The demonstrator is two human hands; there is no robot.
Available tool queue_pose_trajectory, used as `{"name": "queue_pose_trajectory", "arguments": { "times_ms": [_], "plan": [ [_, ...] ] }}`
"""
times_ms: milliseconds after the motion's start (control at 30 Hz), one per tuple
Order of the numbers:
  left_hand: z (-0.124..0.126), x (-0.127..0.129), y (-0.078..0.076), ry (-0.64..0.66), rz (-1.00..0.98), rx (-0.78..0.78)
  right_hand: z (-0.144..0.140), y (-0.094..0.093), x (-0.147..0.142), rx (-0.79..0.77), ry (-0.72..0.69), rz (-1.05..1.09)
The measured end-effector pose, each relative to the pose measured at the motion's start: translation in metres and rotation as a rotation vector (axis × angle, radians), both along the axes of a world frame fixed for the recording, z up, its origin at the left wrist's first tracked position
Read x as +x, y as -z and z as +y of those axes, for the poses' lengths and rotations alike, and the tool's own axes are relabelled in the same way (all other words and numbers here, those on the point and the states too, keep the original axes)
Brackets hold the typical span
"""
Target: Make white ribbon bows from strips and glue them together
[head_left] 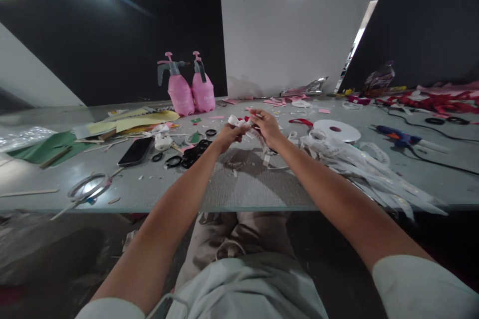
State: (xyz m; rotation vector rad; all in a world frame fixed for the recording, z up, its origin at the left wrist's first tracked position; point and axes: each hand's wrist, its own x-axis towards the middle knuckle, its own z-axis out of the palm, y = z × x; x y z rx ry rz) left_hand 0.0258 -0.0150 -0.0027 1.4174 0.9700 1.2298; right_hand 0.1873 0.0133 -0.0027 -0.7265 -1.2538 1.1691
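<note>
Both hands meet above the middle of the table, pinching a small white ribbon bow (pixel 235 120) with a bit of red at its centre. My left hand (pixel 229 137) is closed on the bow's lower left side. From the right, my right hand (pixel 266 127) grips it with thumb and fingertips near the red part. The fingers hide some of the bow. Below the right hand, a loose strip of printed white ribbon (pixel 266 159) lies on the table. Black elastic bands (pixel 196 154) lie to the left of my left hand.
At right are a heap of white ribbon strips (pixel 348 159), a white spool (pixel 337 131) and a blue glue gun (pixel 396 134) with its cord. A phone (pixel 136 151) and a clear tape ring (pixel 89 187) lie left. Pink spray bottles (pixel 180 93) stand behind. Red ribbons (pixel 441 99) sit far right.
</note>
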Motion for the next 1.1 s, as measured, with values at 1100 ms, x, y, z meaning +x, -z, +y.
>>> {"name": "queue_pose_trajectory", "arguments": {
  "times_ms": [1100],
  "plan": [
    [0.018,-0.002,0.01,-0.255,-0.016,0.083,0.0,0.004,-0.005,0.272,0.181,-0.338]
  ]
}}
